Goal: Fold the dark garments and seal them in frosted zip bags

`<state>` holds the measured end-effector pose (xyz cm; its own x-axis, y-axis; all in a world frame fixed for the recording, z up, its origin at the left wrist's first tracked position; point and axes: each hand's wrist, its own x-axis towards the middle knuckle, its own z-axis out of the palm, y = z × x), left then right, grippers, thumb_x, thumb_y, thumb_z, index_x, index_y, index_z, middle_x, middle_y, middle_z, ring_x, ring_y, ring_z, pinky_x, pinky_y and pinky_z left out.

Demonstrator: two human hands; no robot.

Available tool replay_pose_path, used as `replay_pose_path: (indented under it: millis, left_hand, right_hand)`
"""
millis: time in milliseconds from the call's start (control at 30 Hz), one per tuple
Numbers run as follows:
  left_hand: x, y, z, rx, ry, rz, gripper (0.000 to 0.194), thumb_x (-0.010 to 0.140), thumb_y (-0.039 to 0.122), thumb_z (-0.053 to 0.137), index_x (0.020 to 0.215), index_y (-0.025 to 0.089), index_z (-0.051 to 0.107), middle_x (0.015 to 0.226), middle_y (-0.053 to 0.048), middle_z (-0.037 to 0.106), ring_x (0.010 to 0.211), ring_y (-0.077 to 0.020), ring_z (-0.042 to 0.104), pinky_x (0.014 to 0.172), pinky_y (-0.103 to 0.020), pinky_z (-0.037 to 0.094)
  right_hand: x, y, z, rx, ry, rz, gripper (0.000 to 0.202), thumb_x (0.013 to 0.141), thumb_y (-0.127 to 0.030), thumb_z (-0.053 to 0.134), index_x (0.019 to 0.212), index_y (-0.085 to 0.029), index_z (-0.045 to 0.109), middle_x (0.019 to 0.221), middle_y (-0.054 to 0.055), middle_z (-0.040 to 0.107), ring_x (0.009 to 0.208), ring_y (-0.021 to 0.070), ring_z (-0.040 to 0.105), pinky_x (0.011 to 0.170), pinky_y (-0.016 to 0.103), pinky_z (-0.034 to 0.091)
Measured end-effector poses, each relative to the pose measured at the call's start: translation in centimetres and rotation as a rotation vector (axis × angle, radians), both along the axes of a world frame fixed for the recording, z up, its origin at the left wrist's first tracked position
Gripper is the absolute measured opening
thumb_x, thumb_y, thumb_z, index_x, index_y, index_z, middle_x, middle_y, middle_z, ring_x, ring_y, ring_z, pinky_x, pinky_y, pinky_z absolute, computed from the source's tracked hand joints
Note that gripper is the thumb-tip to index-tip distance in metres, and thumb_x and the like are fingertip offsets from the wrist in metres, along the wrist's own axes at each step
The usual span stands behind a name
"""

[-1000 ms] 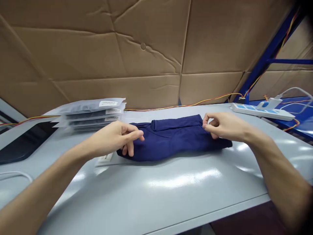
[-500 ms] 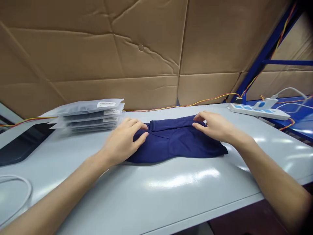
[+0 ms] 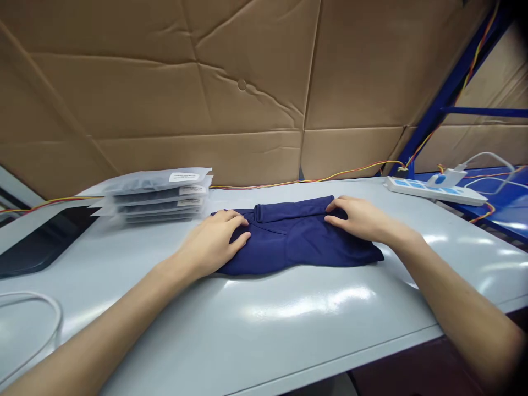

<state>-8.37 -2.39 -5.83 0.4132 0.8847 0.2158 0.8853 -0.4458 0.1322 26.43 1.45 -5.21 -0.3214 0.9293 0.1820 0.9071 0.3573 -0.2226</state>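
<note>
A navy blue piece of clothing (image 3: 268,253) lies folded on the table, a rolled or folded strip running along its far edge. What kind of garment it is cannot be made out. My left hand (image 3: 220,239) rests on its left end, with the thumb apart from the slightly bent fingers. On the right end lies my right hand (image 3: 357,219), fingertips touching the cloth by the folded strip and a gap between thumb and forefinger. Neither hand grips the fabric.
Behind the left hand is a stack of frosted plastic packets (image 3: 160,192) with white labels. A dark flat tray-like object (image 3: 45,242) and a white cable (image 3: 49,302) are at left. A power strip (image 3: 437,190) sits at right; cardboard (image 3: 247,110) stands behind the table (image 3: 280,341).
My left fingers have settled lower onto the cloth, and my right hand has lowered slightly. The garment keeps its shape; the view has shifted a little.
</note>
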Motion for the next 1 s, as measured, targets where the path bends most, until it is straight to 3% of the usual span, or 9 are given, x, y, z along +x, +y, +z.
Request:
replay_pose_path:
  millis: [367,533,633,800,1000]
  left_hand:
    - [0.6,-0.7,1.0,0.013,0.007,0.084,0.034,0.097,0.043,0.040,0.105,0.025,0.067,0.109,-0.004,0.072,0.102,-0.0275,0.066,0.081,-0.040,0.051]
    - [1.2,-0.9,1.2,0.031,0.045,0.147,0.034,0.097,0.044,0.040,0.107,0.024,0.066,0.099,-0.004,0.074,0.087,-0.0269,0.068,0.069,-0.037,0.049]
    - [1.7,-0.8,1.0,0.155,0.100,0.076,0.036,0.097,0.042,0.043,0.113,0.020,0.067,0.102,-0.008,0.072,0.094,-0.0289,0.065,0.078,-0.041,0.051]
    - [2.5,-0.4,0.4,0.229,0.158,-0.175,0.036,0.100,0.033,0.043,0.125,0.023,0.067,0.133,-0.007,0.064,0.119,-0.0291,0.055,0.098,-0.046,0.047]
    - [2.7,-0.2,0.2,0.140,0.181,-0.150,0.033,0.101,0.033,0.043,0.115,0.023,0.071,0.124,-0.004,0.070,0.115,-0.0282,0.057,0.096,-0.046,0.048]
  right_hand:
    - [0.2,0.1,-0.2,-0.005,0.003,0.037,0.024,0.089,-0.038,0.058,0.105,-0.023,0.068,0.110,0.008,0.069,0.099,0.0258,0.065,0.089,0.037,0.050]
    - [0.2,0.2,-0.2,-0.021,-0.025,0.044,0.018,0.087,-0.035,0.060,0.094,-0.022,0.070,0.104,0.008,0.069,0.093,0.0245,0.064,0.083,0.036,0.051]
    - [0.2,0.3,-0.2,-0.015,-0.042,0.061,0.017,0.087,-0.032,0.058,0.091,-0.022,0.072,0.099,0.007,0.069,0.091,0.0242,0.063,0.083,0.035,0.050]
    - [0.1,0.5,-0.2,0.026,-0.074,0.083,0.018,0.087,-0.025,0.054,0.089,-0.022,0.072,0.096,0.008,0.068,0.099,0.0261,0.061,0.087,0.036,0.048]
    - [-0.5,0.2,0.0,0.065,-0.044,0.090,0.013,0.085,-0.022,0.053,0.082,-0.021,0.065,0.098,0.009,0.067,0.101,0.0260,0.059,0.087,0.036,0.048]
